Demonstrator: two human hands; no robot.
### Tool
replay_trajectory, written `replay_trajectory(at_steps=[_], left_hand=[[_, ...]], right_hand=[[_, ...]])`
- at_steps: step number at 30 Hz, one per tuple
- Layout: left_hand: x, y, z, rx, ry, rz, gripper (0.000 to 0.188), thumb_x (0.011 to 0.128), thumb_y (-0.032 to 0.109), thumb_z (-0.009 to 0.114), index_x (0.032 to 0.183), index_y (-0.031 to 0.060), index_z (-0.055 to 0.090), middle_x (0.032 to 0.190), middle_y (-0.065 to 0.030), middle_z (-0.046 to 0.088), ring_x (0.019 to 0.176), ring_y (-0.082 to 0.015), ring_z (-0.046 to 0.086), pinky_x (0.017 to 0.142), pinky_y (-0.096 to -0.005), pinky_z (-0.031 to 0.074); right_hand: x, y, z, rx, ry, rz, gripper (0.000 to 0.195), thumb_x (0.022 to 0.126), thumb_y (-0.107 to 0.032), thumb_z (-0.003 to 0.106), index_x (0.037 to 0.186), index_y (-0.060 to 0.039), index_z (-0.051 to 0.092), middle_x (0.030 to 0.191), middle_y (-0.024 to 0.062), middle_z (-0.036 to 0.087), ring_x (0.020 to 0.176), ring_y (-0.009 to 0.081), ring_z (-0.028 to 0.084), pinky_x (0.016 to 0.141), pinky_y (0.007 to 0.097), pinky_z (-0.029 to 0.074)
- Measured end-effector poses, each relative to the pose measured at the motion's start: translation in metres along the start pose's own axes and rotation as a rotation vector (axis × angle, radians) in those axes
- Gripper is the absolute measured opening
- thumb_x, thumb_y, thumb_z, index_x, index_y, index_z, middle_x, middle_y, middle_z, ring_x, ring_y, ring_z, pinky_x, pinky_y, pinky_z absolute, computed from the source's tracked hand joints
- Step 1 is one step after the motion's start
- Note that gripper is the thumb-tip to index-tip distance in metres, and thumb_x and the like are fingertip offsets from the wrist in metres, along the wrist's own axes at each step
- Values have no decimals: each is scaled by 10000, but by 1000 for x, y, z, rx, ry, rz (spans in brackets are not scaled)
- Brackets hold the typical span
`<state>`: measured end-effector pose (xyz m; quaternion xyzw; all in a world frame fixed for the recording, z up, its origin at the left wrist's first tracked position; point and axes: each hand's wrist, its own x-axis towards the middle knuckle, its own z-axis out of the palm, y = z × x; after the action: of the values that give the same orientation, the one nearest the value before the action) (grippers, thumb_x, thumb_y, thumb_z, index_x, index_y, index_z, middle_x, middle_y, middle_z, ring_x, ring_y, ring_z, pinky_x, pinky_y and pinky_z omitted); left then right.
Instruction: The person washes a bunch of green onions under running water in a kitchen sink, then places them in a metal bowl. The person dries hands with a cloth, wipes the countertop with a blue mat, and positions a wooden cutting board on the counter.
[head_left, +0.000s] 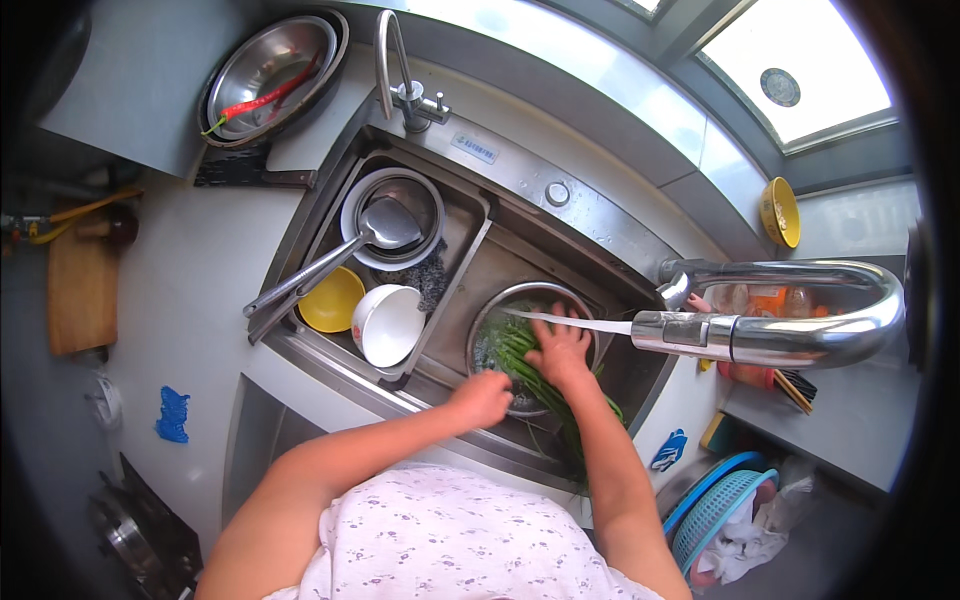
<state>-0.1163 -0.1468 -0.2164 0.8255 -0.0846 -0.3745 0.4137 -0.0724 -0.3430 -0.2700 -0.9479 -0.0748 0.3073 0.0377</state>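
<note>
In the right sink basin stands a round metal bowl (480, 315) with water and long green vegetable stalks (525, 364) in it. The stalks hang over its near rim. My right hand (561, 349) lies on the greens, fingers spread. My left hand (484, 397) is at the bowl's near left rim, with curled fingers; whether they grip anything is hidden. From the chrome faucet (682, 337) on the right, a stream of water (577, 322) runs into the bowl past my right fingers.
The left basin holds stacked bowls (352, 217), a metal spatula (390, 223), a yellow bowl (330, 300), a white bowl (388, 326) and a dark scrubber (429, 279). A second faucet (411, 97) stands behind. A red chili (262, 101) crosses a metal basin (240, 67). Blue baskets (712, 517) stand lower right.
</note>
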Motion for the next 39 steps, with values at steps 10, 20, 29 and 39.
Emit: replay_trajectory(at_steps=[10,20,29,39], left_hand=[[-10,-29,-21,-152,40,-119,330,855,251,600,1034,-26,604,948,-189,647,884,-303,627,788,-375,491],[-9,-37,-9,-267,139,-111,277,828,242,612,951,-6,618,895,-194,645,839,-333,622,732,-401,488],[14,-34,4,-1052,-240,-523,592,849,336,654,1277,3,418,1286,-156,496,1155,-267,495,919,-436,433],[113,-32,49,-1711,76,-834,788,774,600,627,1342,101,406,1309,-137,503,1245,-342,433,992,-593,328]], right_hand=[[2,1,29,-107,-75,-19,671,803,-487,600,1398,-261,386,1522,124,155,1354,496,118,992,708,192],[-6,-28,43,-159,-119,115,657,784,-409,632,1354,-153,432,1516,107,160,1322,576,36,957,749,199],[-4,7,-36,257,-365,-214,493,785,-453,659,1131,-103,642,1340,154,482,1243,406,416,1008,412,384],[40,32,72,751,-80,408,719,856,-467,568,1377,-38,321,1337,281,407,1227,393,434,980,432,393]])
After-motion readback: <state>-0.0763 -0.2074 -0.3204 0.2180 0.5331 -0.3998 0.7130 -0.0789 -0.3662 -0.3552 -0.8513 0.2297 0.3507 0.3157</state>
